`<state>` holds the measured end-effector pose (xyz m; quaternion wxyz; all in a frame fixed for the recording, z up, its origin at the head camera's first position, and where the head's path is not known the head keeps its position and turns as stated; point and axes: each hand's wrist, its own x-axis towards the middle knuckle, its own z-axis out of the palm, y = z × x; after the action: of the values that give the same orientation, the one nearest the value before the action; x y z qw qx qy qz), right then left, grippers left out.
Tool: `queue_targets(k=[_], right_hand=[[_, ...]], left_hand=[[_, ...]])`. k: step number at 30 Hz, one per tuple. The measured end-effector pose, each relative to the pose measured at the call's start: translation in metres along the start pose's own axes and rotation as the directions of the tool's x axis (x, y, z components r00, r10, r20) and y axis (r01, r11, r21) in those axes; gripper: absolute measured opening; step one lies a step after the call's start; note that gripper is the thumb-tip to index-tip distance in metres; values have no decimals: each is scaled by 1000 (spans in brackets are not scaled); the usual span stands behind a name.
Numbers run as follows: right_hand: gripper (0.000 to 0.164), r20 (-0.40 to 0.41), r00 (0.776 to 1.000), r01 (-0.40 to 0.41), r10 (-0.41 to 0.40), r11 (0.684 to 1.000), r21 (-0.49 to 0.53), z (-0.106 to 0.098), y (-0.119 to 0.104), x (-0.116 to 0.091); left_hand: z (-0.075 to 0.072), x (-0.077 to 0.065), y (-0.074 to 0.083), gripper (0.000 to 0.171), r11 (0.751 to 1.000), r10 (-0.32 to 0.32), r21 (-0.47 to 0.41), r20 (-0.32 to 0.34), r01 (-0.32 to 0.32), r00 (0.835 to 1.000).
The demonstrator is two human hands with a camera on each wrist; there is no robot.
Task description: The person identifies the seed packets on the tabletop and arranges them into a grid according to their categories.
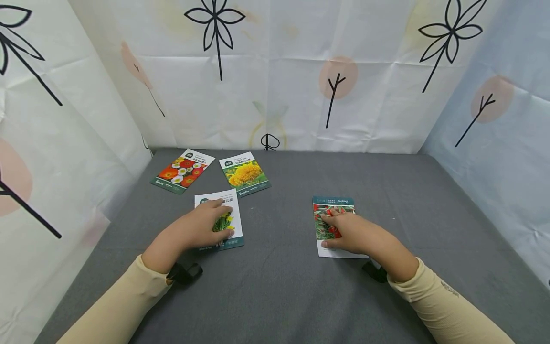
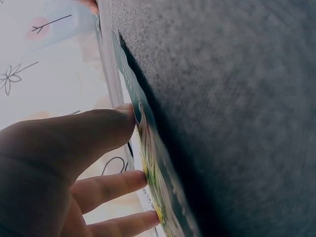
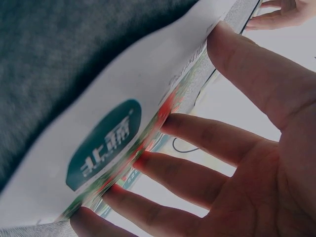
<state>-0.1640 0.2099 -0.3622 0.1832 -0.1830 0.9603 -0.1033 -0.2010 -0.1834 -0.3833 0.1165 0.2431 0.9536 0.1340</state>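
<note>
The left hand (image 1: 194,231) rests spread fingertips on a white packet (image 1: 225,221), the right hand (image 1: 360,234) likewise on a red packet (image 1: 330,231), seemingly steadying both against the table (image 1: 279,296).

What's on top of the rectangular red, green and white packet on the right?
A bare right hand, fingertips touching the packet. The hand covers part of its printed picture, so that part can't be seen.

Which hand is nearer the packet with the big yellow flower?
Left. The left hand touches the white packet just in front of the yellow-flower packet; the right hand is farther off, to its right, on the red-and-green packet.
</note>
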Motion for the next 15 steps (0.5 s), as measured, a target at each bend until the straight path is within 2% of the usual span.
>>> queue_targets(k=[15], right_hand=[[77,-8,1000,10,-10,1000,2,0,0,-1]], left_hand=[[4,1,2,65,1000,14,9,-7,-14,1000]])
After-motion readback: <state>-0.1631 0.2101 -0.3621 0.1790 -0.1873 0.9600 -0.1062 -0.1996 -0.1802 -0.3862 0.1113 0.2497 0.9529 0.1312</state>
